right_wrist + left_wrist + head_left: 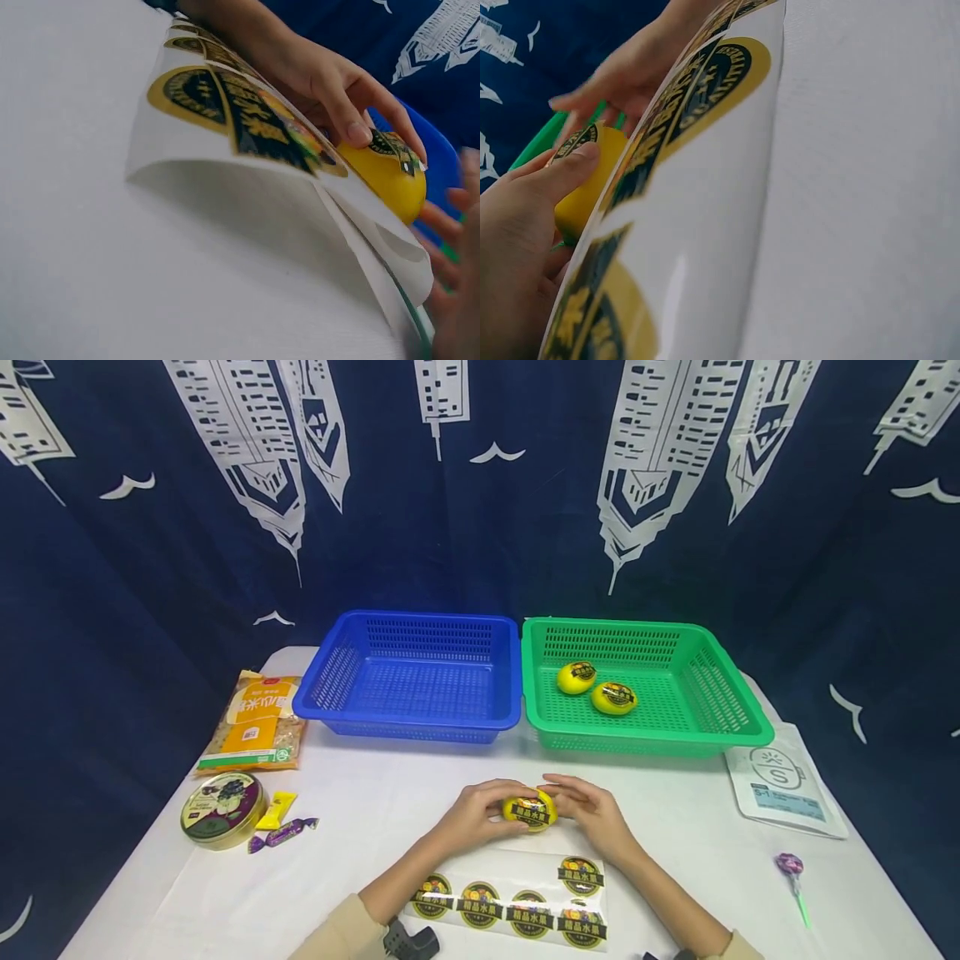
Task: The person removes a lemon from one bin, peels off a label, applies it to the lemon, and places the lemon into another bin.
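Observation:
My left hand [476,814] grips a yellow lemon [513,810] between thumb and fingers, just above the white table. A round black-and-gold sticker [531,812] lies on the lemon's near side; in the right wrist view one edge of it seems slightly raised. Beside the lemon, on its right, is my right hand [592,817], its fingers loosely extended; in the right wrist view this hand [459,277] is partly cut off and apart from the fruit. Below both hands lies a sheet of the same stickers [517,893], with several left on it and its edge curling up.
A blue basket [408,724] stands at the back beside a green basket [622,737] holding two stickered lemons [576,677]. At left are a food bag [255,722], a round tin [223,810] and wrapped candies [283,833]. A white pouch [786,781] and lollipop [792,868] lie right.

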Demonstrator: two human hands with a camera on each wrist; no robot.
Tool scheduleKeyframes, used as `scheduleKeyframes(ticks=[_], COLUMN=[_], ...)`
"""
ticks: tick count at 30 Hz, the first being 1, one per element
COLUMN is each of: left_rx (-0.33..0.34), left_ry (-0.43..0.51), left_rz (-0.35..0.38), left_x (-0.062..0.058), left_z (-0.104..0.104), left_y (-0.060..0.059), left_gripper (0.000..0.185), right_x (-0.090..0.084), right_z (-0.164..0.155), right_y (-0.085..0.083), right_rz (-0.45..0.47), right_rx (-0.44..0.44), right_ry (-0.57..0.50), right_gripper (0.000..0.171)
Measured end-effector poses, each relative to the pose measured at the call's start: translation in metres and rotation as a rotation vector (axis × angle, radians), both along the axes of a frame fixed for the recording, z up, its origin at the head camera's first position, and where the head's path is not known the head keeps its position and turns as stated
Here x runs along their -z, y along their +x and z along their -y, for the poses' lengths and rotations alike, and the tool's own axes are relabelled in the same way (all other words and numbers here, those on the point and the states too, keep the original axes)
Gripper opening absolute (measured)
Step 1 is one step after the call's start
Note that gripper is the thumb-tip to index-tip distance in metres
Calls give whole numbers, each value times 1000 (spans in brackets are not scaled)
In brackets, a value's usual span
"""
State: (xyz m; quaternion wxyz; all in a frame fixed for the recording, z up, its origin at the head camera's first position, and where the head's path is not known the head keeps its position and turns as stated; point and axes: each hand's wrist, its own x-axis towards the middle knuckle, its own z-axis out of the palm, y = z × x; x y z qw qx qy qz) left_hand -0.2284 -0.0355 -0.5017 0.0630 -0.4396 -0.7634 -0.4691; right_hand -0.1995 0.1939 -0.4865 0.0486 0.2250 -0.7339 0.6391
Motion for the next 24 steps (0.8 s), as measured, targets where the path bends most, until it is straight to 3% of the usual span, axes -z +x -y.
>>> scheduleKeyframes(ticks=[2, 5, 7, 10, 15, 19, 21, 24], left_rx=[-15, -21, -24, -17, -5, -47, -70, -104], left_ry=[-12, 6, 27, 48, 53, 28, 7, -51], left_rz=[-12, 41, 86, 123, 72, 10, 26, 89], left_x=[0, -3, -8, -25, -81, -123, -134, -137], left_z=[0, 1, 2, 2, -16, -46, -64, -90], left_y=[0, 1, 2, 0, -16, -46, -66, -94], left_gripper=[45, 44, 44, 44, 45, 45, 45, 45], right_x=[-6, -13, -18, -25, -33, -36, -36, -34], right_z=[-6, -19, -30, -47, -73, -80, -79, -77], right_y=[-1, -3, -4, -7, -20, -32, -34, -35], right_rz=[-122, -236, -220, -133, -40, -37, -35, -32], right_rx=[117, 415, 591, 757, 882, 912, 924, 944], right_ry=[-80, -192, -265, -360, -520, -628, -646, -625], right_gripper=[30, 30, 32, 40, 42, 39, 39, 39])
